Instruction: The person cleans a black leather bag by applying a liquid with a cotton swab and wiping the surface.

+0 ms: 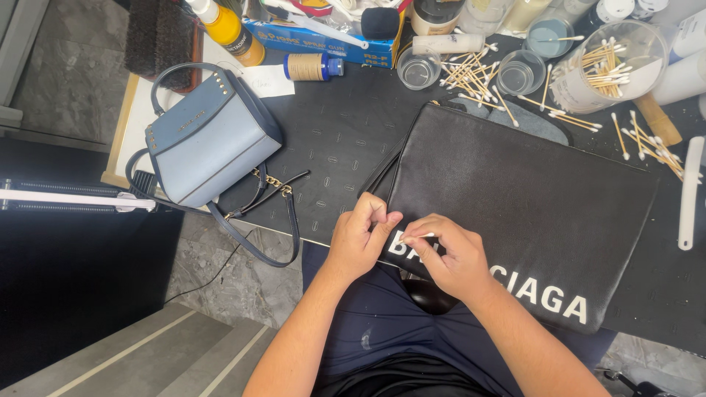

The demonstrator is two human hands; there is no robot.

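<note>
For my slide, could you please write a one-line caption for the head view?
Both hands, left and right, pinch a cotton swab at a black pouch beside a blue handbag.

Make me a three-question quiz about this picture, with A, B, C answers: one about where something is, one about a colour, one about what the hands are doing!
1. Where is the small handbag?
A. Left of the black pouch
B. On top of the black pouch
C. On the person's lap

2. What colour is the small handbag?
A. Red
B. Light blue
C. Green

3. What is the right hand doing?
A. Resting flat on the mat
B. Pinching a cotton swab
C. Holding a bottle

Answers: 1 A, it lies left of the black pouch. 2 B, its sides are light blue. 3 B, a cotton swab is between the fingers, near the left hand.
</note>
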